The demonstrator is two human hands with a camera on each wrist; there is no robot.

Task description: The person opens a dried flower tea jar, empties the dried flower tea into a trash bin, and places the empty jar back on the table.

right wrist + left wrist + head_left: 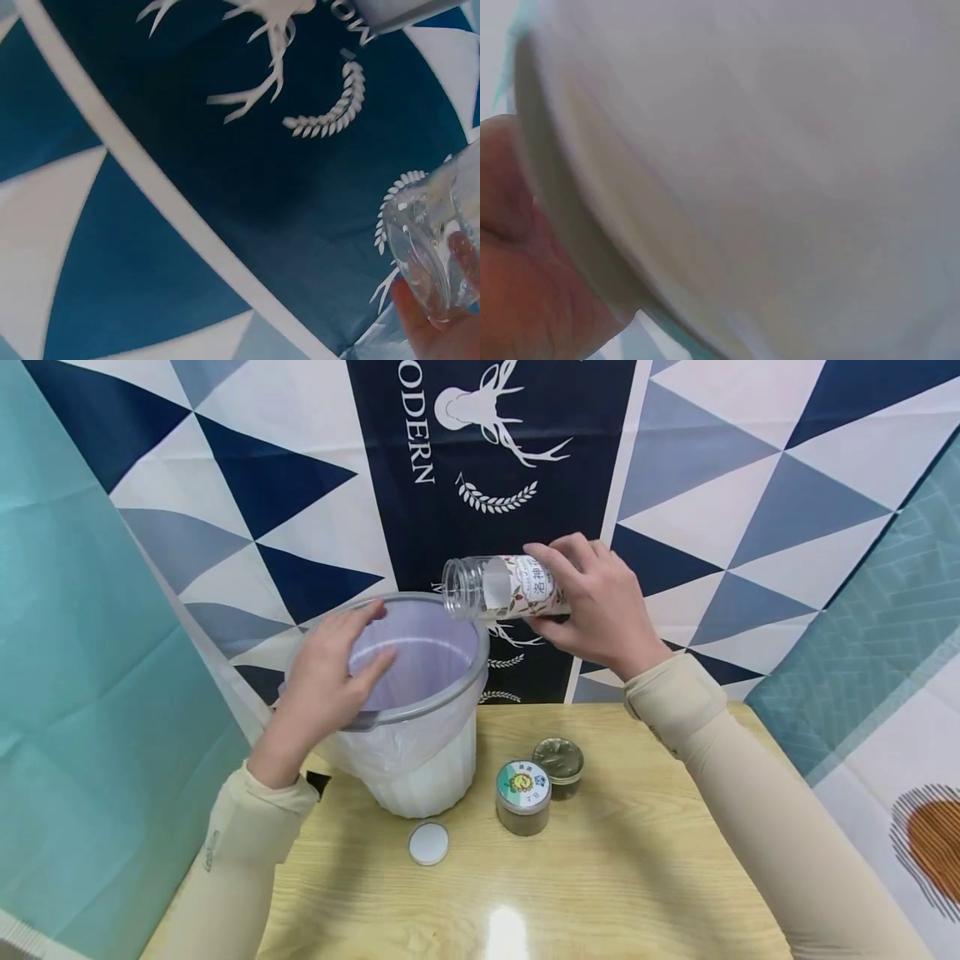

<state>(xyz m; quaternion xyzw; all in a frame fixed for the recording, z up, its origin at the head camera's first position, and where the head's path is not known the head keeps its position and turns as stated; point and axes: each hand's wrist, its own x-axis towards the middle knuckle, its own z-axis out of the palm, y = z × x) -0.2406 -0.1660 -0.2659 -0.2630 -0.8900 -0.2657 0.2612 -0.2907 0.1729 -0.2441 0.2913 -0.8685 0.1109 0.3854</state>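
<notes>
In the head view, the right hand (596,602), right of centre, grips a clear bottle (517,585) with a floral label, its fingers and thumb wrapped about the far end. The bottle lies on its side at the middle of the frame, its uncapped mouth pointing left above the right rim of a white bin (431,781). The left hand (326,672), left of centre, has its fingers extended and thumb wide apart at the bin's left side, holding nothing. A white lid (429,843) lies lower centre on the wood-grained table (600,893), and right of it stand a jar with a green-and-white top (522,797) and a dark-topped jar (558,766), close together. In the left wrist view, the blurred pale bin fills most of the frame, with the hand at lower left (whether it touches the rim I cannot tell). In the right wrist view, the bottle's clear base sits at the right edge, fingers around it, before a patterned cloth (247,187).
</notes>
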